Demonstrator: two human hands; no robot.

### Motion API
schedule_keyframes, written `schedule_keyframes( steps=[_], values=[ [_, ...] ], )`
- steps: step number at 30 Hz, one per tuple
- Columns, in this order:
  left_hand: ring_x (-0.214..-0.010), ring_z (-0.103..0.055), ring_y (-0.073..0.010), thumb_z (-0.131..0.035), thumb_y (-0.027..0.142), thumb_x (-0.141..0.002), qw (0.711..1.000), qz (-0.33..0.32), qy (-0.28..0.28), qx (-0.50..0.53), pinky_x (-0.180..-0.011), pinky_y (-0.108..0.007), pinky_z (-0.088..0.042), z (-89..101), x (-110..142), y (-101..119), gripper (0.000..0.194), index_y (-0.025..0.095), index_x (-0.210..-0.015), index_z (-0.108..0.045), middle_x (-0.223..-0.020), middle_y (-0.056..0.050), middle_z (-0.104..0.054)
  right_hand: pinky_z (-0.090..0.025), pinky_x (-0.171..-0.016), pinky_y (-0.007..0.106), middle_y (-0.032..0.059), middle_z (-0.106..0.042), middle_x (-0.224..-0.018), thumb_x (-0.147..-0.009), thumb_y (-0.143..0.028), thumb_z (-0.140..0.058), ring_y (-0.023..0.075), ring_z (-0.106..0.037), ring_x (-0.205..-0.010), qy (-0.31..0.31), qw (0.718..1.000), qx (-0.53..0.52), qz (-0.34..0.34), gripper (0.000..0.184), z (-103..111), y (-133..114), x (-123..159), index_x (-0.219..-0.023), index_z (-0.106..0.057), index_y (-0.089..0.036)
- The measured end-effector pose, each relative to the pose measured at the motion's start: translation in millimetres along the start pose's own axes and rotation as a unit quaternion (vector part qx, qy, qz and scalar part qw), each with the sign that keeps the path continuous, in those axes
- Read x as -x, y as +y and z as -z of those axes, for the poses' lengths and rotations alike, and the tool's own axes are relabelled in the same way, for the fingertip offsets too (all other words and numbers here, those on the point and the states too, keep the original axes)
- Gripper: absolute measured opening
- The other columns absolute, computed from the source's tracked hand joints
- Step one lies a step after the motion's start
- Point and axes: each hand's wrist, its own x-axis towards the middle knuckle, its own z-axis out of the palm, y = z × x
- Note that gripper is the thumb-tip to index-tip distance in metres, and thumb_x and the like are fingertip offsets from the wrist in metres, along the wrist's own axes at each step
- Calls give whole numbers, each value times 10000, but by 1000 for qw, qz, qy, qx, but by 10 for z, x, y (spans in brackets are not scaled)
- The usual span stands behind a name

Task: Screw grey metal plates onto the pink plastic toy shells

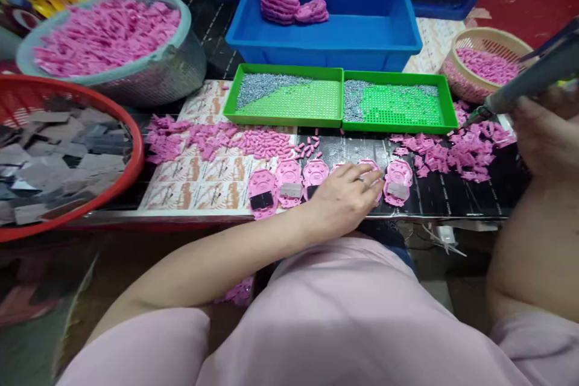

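My left hand (348,198) lies palm down, fingers stretched out, on the row of pink plastic casings at the table's front edge. Its fingers touch a casing (368,164) and partly hide its neighbours. Just right of the fingers lies another casing (398,175) with a grey plate on it; black or grey plates sit on casings farther left, such as the leftmost one (261,184). At the right edge, my right hand (545,139) is closed round a grey power screwdriver (534,75). The tool's tip points left and down, over a heap of small pink parts (470,148).
Two green trays (283,122) of small metal screws stand behind the casings. Behind them is a blue bin (325,42) holding stacked casings. Baskets flank the table: a red one (136,151) with flat plates, a teal one (190,54) and a beige one (493,36) with pink parts.
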Motion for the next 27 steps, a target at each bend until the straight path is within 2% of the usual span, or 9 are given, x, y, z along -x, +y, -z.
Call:
schedule_keyframes(
  steps=[3,5,8,11,13,16,19,23,27],
  values=[
    [-1098,-580,-239,-468,261,-955,997,-25,-70,16,-891,-362,-471,-215,-358,117,289,83,-1132,-611,-1192,-128,-643,-562,-755,470,-3,-657,-887,-403,-307,-917,158,-642,-747,-11,1000,-23,-5,621,-120,64,-169,-971,-669,-263],
    [-1061,-584,-250,-486,319,-951,993,-23,-114,21,-858,-363,-467,-282,-482,145,324,78,-1135,-604,-1147,-133,-652,-550,-701,408,-34,-644,-786,-430,-311,-904,125,-615,-668,57,998,9,39,567,-145,62,-192,-944,-671,-255],
    [-1045,-577,-255,-488,417,-946,990,2,-137,20,-860,-356,-455,-240,-603,67,403,84,-1148,-593,-1124,-131,-649,-545,-731,350,-65,-635,-795,-422,-353,-896,108,-613,-714,136,987,-25,78,587,-166,-10,-105,-957,-662,-298],
    [-1028,-581,-234,-432,361,-976,988,50,-144,-16,-874,-342,-449,-154,-767,-137,364,88,-1163,-584,-1137,-133,-637,-565,-672,345,-51,-656,-784,-537,-397,-844,133,-640,-694,86,990,-108,-17,482,-248,-121,47,-971,-659,-298],
    [-974,-605,-224,-427,264,-974,978,92,-180,-48,-800,-320,-461,-155,-897,-284,297,93,-1164,-579,-1073,-129,-648,-558,-583,317,-29,-679,-758,-614,-362,-806,145,-647,-631,49,989,-118,-70,479,-319,-185,143,-1060,-650,-282],
    [-875,-640,-225,-469,211,-941,959,121,-247,-69,-650,-290,-445,-252,-1075,-418,270,96,-1163,-572,-982,-124,-650,-500,-451,269,-37,-639,-615,-651,-283,-792,130,-589,-480,74,991,-91,-69,511,-366,-251,247,-1139,-642,-245],
    [-848,-651,-221,-472,184,-930,952,95,-283,-66,-603,-282,-427,-379,-1241,-418,266,89,-1156,-573,-1018,-143,-634,-462,-398,261,-42,-599,-570,-666,-252,-785,124,-556,-442,89,991,-81,-56,459,-315,-293,306,-1109,-668,-234],
    [-888,-646,-213,-416,82,-914,949,56,-307,-40,-623,-278,-431,-501,-1501,-302,259,93,-1095,-601,-1014,-145,-637,-468,-429,282,-30,-610,-594,-680,-248,-782,127,-560,-471,107,991,-42,-61,440,-195,-313,349,-1106,-674,-232],
    [-881,-635,-206,-430,94,-912,956,35,-290,-5,-661,-287,-438,-506,-1680,-216,257,100,-1102,-603,-981,-134,-648,-465,-496,300,-42,-604,-629,-675,-267,-796,113,-563,-504,105,992,11,-69,476,-111,-291,380,-1133,-665,-268]
  ],
)
